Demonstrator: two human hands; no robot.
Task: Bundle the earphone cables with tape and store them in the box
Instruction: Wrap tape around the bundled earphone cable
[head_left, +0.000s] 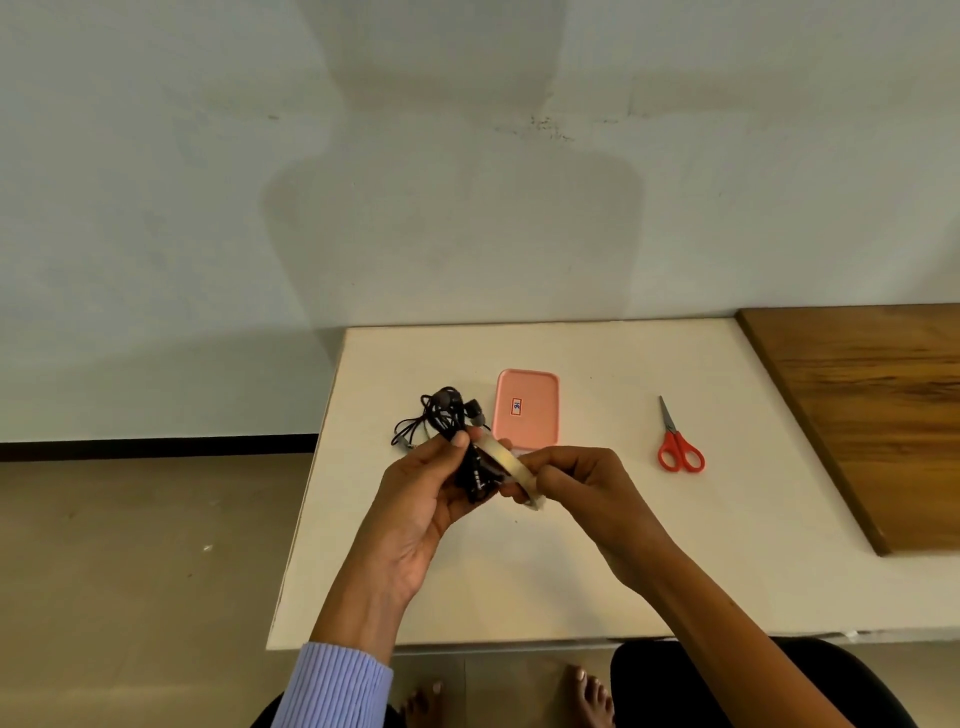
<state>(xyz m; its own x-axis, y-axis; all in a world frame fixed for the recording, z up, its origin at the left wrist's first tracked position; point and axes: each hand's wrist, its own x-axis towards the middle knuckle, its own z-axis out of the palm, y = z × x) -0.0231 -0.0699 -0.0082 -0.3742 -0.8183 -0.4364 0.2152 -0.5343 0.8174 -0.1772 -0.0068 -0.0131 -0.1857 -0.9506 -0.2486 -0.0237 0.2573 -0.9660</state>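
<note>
- Left hand (426, 499) curls round the black cables (447, 415) at frame centre, thumb on top.
- Right hand (576, 483) pinches the tape (511, 467) against them.
- Box (527, 408) (pink, lid on) sits just behind; scissors (678, 441) lie right, well apart.
- Bare table (571, 571) runs to the near edge.

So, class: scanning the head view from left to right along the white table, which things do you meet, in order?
Earphone cables → pink box → red scissors → wooden board. The tape roll, held low between the hands, overlaps others, so it is left out.
</note>
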